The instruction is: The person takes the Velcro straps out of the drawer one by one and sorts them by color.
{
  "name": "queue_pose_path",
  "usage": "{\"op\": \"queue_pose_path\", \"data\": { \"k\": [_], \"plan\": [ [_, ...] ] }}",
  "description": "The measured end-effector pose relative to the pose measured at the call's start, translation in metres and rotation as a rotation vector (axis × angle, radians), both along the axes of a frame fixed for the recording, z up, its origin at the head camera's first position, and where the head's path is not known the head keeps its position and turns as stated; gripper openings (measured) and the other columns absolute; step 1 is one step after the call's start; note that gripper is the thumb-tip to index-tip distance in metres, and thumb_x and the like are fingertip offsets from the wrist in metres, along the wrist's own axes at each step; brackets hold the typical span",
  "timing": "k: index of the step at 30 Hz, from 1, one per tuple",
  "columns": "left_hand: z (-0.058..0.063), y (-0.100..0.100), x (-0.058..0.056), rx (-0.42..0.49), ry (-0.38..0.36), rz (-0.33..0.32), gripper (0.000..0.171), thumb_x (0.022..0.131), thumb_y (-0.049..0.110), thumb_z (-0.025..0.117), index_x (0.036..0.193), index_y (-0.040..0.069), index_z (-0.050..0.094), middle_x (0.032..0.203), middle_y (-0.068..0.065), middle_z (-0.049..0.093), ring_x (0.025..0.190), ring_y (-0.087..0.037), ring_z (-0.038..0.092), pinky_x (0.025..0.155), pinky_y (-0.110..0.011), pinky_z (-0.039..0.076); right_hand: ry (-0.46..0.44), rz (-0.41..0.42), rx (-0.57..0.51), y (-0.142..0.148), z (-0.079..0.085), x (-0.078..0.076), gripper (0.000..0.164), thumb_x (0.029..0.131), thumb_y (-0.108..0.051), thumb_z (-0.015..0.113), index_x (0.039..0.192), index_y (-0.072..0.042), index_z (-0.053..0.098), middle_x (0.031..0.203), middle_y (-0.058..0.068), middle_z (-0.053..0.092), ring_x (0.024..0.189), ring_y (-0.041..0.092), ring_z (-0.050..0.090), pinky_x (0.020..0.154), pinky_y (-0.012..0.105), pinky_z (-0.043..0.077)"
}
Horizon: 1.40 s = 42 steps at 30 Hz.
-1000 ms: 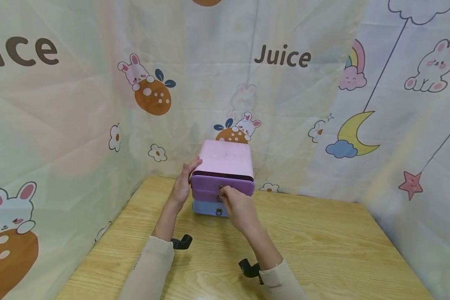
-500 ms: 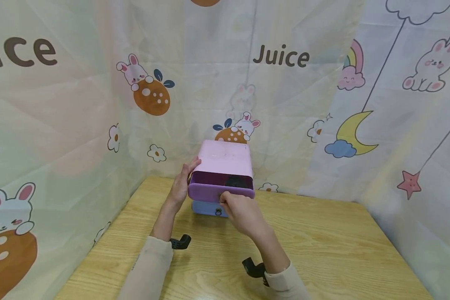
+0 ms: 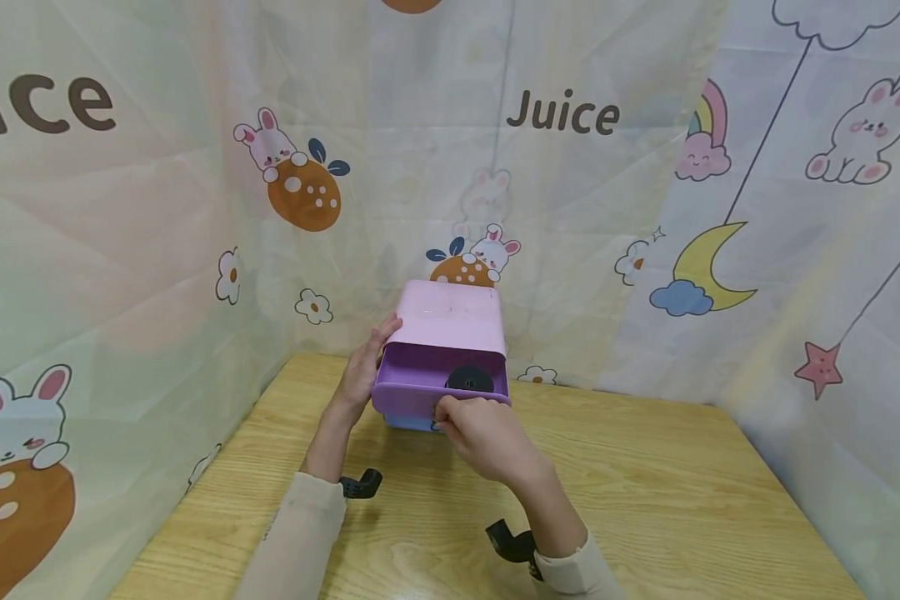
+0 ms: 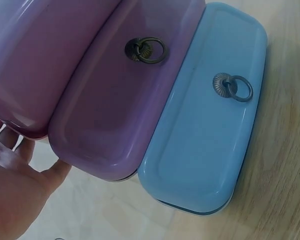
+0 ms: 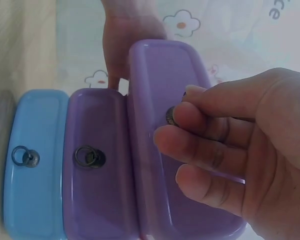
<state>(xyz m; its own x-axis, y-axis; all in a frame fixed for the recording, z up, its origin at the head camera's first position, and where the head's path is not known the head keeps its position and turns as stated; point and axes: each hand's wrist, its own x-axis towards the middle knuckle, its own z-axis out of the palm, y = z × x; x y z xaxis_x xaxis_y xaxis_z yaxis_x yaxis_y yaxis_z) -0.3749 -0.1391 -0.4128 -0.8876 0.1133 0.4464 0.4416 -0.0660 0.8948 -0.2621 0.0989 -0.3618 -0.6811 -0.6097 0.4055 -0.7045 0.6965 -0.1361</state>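
A small chest of drawers with a pink top [image 3: 450,315] stands at the back of the table. Its top purple drawer [image 3: 405,398] is pulled out, and a round black object [image 3: 471,379] lies inside, at the right. My right hand [image 3: 487,437] pinches the ring pull of this drawer between thumb and forefinger; the ring is mostly hidden, though its metal mount [image 5: 170,116] shows in the right wrist view. Against the chest's left side rests my left hand [image 3: 360,375], fingers extended. Below, the middle purple drawer [image 4: 110,110] and the blue drawer [image 4: 200,115] are closed.
The wooden table [image 3: 645,500] extends in front and to the right of the chest. Printed cloth [image 3: 570,208] hangs close behind it and along both sides. A black wrist mount [image 3: 510,542] sits on each forearm.
The top drawer has slid out towards me from nearly closed, drawn by my right hand. The round black object inside has come into view. My left hand has stayed on the chest's side.
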Motion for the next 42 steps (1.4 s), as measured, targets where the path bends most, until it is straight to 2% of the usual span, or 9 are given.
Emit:
{"op": "queue_pose_path", "data": {
  "k": [5, 9, 14, 18, 22, 27, 30, 36, 42],
  "plan": [
    [0.001, 0.000, 0.001, 0.022, -0.007, -0.016, 0.053, 0.112, 0.043, 0.044, 0.156, 0.014, 0.048, 0.172, 0.008, 0.029, 0.161, -0.015, 0.018, 0.133, -0.045, 0.010, -0.022, 0.041, -0.047, 0.002, 0.004, 0.001, 0.004, 0.100, -0.020, 0.072, 0.097, -0.018, 0.071, 0.085, -0.010, 0.072, 0.067, 0.001, 0.055, 0.060, 0.019, 0.048],
    [0.003, 0.001, 0.001, 0.025, -0.010, -0.025, 0.052, 0.111, 0.040, 0.049, 0.156, 0.014, 0.048, 0.172, 0.009, 0.028, 0.161, -0.014, 0.017, 0.133, -0.044, 0.011, -0.037, 0.115, -0.230, 0.007, 0.009, -0.001, 0.004, 0.098, -0.021, 0.075, 0.095, -0.019, 0.073, 0.079, -0.012, 0.070, 0.062, 0.000, 0.055, 0.056, 0.020, 0.049],
    [0.005, 0.001, 0.002, 0.038, -0.009, -0.026, 0.051, 0.110, 0.035, 0.053, 0.156, 0.014, 0.048, 0.172, 0.007, 0.028, 0.161, -0.014, 0.017, 0.133, -0.042, 0.011, 0.060, 0.140, -0.468, 0.013, 0.014, -0.011, 0.006, 0.099, -0.020, 0.073, 0.095, -0.016, 0.073, 0.084, -0.009, 0.067, 0.069, 0.004, 0.053, 0.060, 0.021, 0.049],
    [0.004, 0.001, 0.002, 0.038, -0.016, -0.018, 0.051, 0.110, 0.034, 0.054, 0.156, 0.014, 0.049, 0.172, 0.007, 0.027, 0.161, -0.015, 0.017, 0.133, -0.042, 0.011, 0.134, 0.098, -0.537, 0.018, 0.021, -0.020, 0.006, 0.099, -0.018, 0.073, 0.095, -0.014, 0.074, 0.087, -0.005, 0.068, 0.075, 0.011, 0.051, 0.063, 0.026, 0.045],
    [0.003, 0.000, 0.001, 0.033, -0.022, -0.016, 0.052, 0.109, 0.035, 0.054, 0.156, 0.015, 0.049, 0.172, 0.007, 0.027, 0.161, -0.015, 0.017, 0.133, -0.042, 0.011, 0.113, 0.065, -0.492, 0.023, 0.030, -0.032, 0.005, 0.098, -0.016, 0.074, 0.096, -0.012, 0.076, 0.088, -0.003, 0.068, 0.076, 0.013, 0.053, 0.066, 0.029, 0.047],
    [0.003, 0.000, 0.002, 0.035, -0.028, -0.015, 0.052, 0.109, 0.036, 0.055, 0.156, 0.015, 0.049, 0.172, 0.007, 0.028, 0.161, -0.015, 0.017, 0.133, -0.042, 0.011, -0.012, 0.040, -0.326, 0.027, 0.037, -0.048, 0.008, 0.098, -0.019, 0.074, 0.097, -0.013, 0.078, 0.092, -0.004, 0.072, 0.081, 0.010, 0.058, 0.070, 0.028, 0.050],
    [0.003, 0.000, 0.003, 0.038, -0.033, -0.019, 0.052, 0.109, 0.036, 0.055, 0.156, 0.015, 0.048, 0.172, 0.007, 0.027, 0.161, -0.015, 0.017, 0.133, -0.042, 0.010, -0.079, 0.028, -0.229, 0.028, 0.040, -0.054, 0.013, 0.098, -0.024, 0.075, 0.087, -0.016, 0.078, 0.085, -0.007, 0.069, 0.076, 0.011, 0.056, 0.067, 0.028, 0.049],
    [0.003, 0.001, 0.003, 0.036, -0.033, -0.017, 0.051, 0.109, 0.035, 0.055, 0.156, 0.015, 0.049, 0.172, 0.007, 0.027, 0.161, -0.015, 0.017, 0.133, -0.042, 0.011, -0.153, 0.042, -0.117, 0.029, 0.044, -0.060, 0.045, 0.100, -0.027, 0.072, 0.058, -0.018, 0.060, 0.083, -0.006, 0.070, 0.082, 0.011, 0.062, 0.070, 0.029, 0.050],
    [0.004, 0.002, 0.003, 0.029, -0.023, -0.015, 0.050, 0.110, 0.034, 0.054, 0.156, 0.015, 0.049, 0.172, 0.008, 0.027, 0.161, -0.014, 0.018, 0.133, -0.042, 0.011, -0.198, 0.040, -0.100, 0.031, 0.045, -0.065, 0.054, 0.101, -0.025, 0.070, 0.052, -0.018, 0.049, 0.075, -0.005, 0.065, 0.074, 0.011, 0.058, 0.066, 0.028, 0.047]
  ]
}}
